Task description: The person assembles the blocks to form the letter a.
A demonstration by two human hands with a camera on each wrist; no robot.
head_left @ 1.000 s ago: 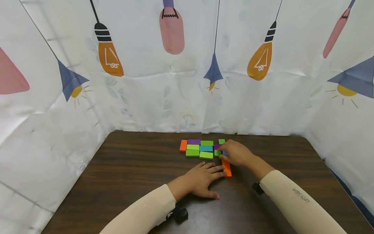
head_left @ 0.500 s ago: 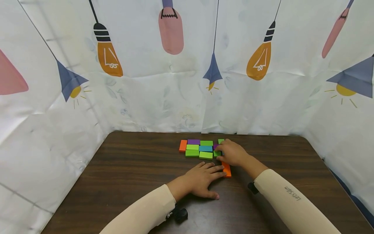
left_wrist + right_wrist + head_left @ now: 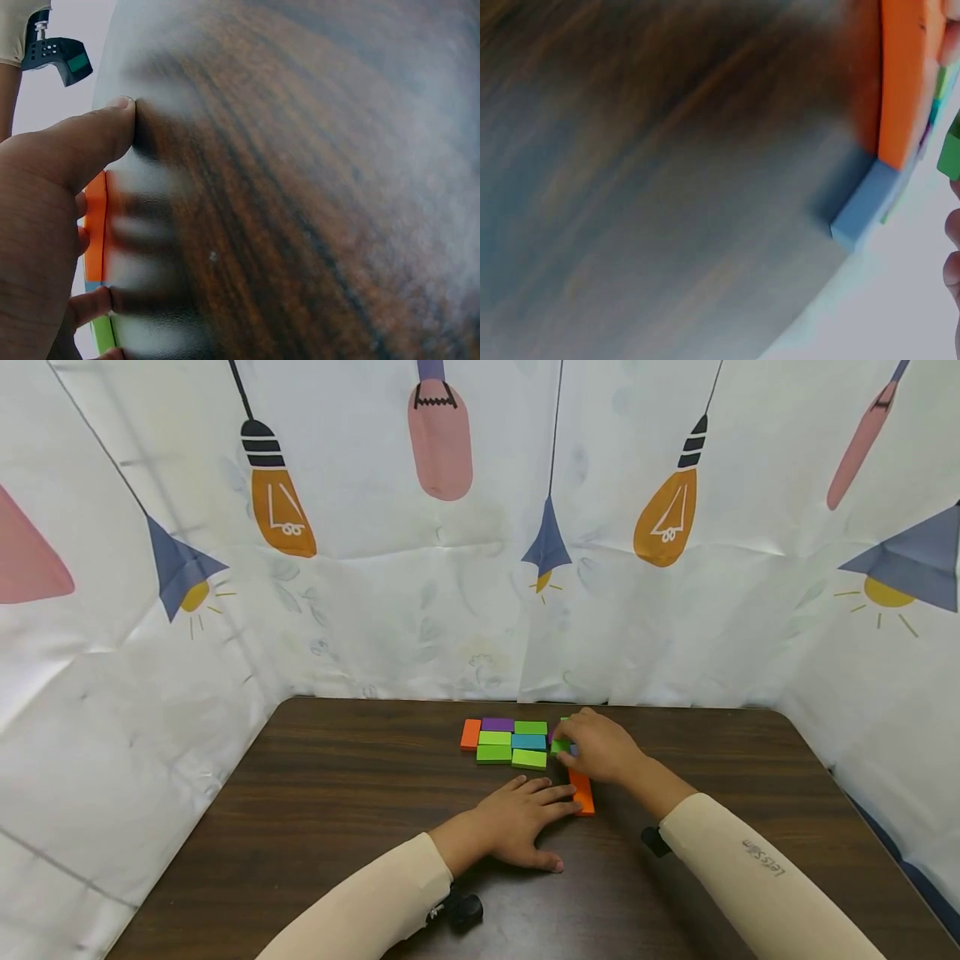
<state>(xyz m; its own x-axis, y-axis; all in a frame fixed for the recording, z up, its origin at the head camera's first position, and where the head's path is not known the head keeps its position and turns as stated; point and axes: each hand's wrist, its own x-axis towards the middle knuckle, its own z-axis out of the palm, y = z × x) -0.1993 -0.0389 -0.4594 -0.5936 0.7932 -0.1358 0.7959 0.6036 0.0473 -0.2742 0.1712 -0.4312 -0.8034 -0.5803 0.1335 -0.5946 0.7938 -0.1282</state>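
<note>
In the head view my left hand lies spread on the table, two fingertips touching the long orange block. My right hand pinches a green block above the table. That green block appears raised at the right edge of the right wrist view, while a blue block meets the end of the orange block. The left wrist view shows my left hand beside the orange block. Fingers partly hide the blocks under my right hand.
Left of my right hand lies a flat group of purple, teal and several green blocks, with a red-orange block at its left end. Behind the dark wooden table hangs a patterned white cloth.
My right hand has shifted left, then slightly back to the right and up, and the green block is now lifted in its fingers. My left hand has stayed in place.
</note>
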